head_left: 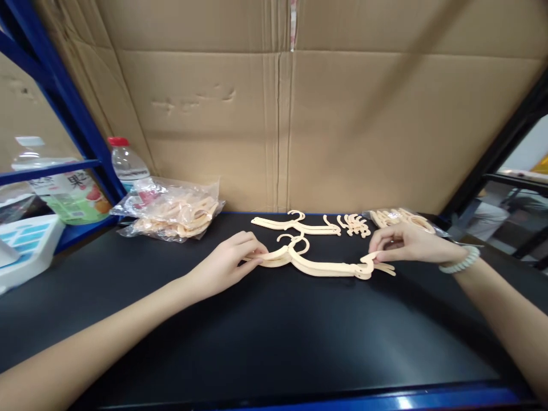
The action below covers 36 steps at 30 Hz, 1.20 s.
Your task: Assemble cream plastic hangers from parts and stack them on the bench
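While a white-capped bottle [72, 191] and a red-capped bottle [127, 160] stand at the left beside a blue frame [77, 120], a clear bag [180, 211] of cream pieces lies just right of them on the black table [278, 331]. The left hand [233, 257], its forearm slanting up from the lower-left corner, pinches the left end of a cream hanger [323, 269] between thumb and fingers. A second hanger [317, 229] lies just behind, with small hooks [356, 224] heaped to its right. The right hand [405, 242], a pale bracelet [461, 261] at its wrist, pinches a small curved piece [363, 272] at the front hanger's right end, partly hiding another bag [417, 220] behind.
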Tool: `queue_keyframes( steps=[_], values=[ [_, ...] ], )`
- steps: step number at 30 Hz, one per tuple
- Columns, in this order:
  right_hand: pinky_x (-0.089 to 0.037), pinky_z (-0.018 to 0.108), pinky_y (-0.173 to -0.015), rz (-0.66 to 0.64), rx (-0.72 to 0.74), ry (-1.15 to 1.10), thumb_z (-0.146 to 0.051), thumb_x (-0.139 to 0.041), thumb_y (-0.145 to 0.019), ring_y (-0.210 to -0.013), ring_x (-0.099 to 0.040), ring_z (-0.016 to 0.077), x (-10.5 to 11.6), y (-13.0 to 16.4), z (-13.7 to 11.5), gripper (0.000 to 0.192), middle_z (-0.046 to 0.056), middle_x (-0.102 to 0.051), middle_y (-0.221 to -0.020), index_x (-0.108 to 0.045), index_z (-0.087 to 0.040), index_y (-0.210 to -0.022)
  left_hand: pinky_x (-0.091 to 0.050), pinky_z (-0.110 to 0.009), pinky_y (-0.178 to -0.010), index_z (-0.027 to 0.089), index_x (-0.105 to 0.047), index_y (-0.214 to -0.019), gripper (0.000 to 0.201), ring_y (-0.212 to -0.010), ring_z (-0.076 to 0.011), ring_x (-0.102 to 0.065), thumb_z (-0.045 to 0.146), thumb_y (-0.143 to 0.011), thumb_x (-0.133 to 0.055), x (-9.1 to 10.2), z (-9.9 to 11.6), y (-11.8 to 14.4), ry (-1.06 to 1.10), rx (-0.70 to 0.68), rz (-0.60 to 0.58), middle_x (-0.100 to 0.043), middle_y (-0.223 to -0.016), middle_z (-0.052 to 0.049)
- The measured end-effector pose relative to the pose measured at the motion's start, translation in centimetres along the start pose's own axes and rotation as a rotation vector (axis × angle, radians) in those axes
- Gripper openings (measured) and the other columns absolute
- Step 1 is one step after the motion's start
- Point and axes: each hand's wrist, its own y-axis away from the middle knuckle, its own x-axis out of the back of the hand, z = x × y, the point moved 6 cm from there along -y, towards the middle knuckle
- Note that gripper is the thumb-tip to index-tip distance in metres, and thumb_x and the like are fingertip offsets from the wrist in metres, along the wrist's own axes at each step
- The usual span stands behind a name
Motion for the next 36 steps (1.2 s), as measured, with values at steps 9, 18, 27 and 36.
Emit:
queue_keyframes(
  steps=[9,18,27,36],
  values=[
    [-0.045,0.034,-0.076,-0.080,0.105,0.319,-0.037,-0.067,-0.074,-0.082,-0.054,0.0194,-0.5,0.1,0.7,0.016,0.003,-0.057,-0.083,-0.066,-0.021,-0.071,-0.040,-0.029,-0.076,0.022,-0.061,-0.091,0.013,-0.081,-0.0169,-0.056,0.023,-0.092,-0.048,-1.1,0.8,0.0,-0.162,-0.094,-0.109,-0.062,-0.087,-0.001],
    [-0.036,0.047,-0.105,0.287,0.234,0.323,-0.031,-0.047,-0.089,-0.124,-0.046,0.0261,-4.8,-0.4,-4.5,0.038,0.010,-0.053,-0.131,-0.051,-0.023,-0.125,-0.041,-0.034,-0.084,0.020,-0.056,-0.100,0.015,-0.097,-0.0208,-0.055,0.018,-0.090,-0.046,-2.1,2.0,0.2,-0.194,-0.054,-0.059,-0.061,-0.104,-0.006],
    [-0.027,0.053,-0.112,0.153,0.243,0.496,-0.029,-0.037,-0.094,-0.136,-0.033,0.0275,-11.2,-1.4,-4.8,0.050,0.013,-0.040,-0.145,-0.038,-0.016,-0.142,-0.030,-0.056,-0.106,0.021,-0.045,-0.131,0.038,-0.128,-0.0276,-0.044,0.023,-0.094,-0.038,-3.4,0.3,0.9,-0.206,0.099,-0.115,-0.051,-0.137,-0.012],
    [-0.026,0.050,-0.114,0.150,0.245,0.505,-0.029,-0.029,-0.097,-0.138,-0.030,0.0242,-10.2,-1.8,-3.7,0.048,0.011,-0.041,-0.145,-0.040,-0.014,-0.141,-0.022,-0.061,-0.108,0.019,-0.039,-0.138,0.042,-0.135,-0.0278,-0.035,0.021,-0.096,-0.030,-4.2,0.3,1.1,-0.181,0.140,-0.191,-0.044,-0.144,-0.012]
  ],
)
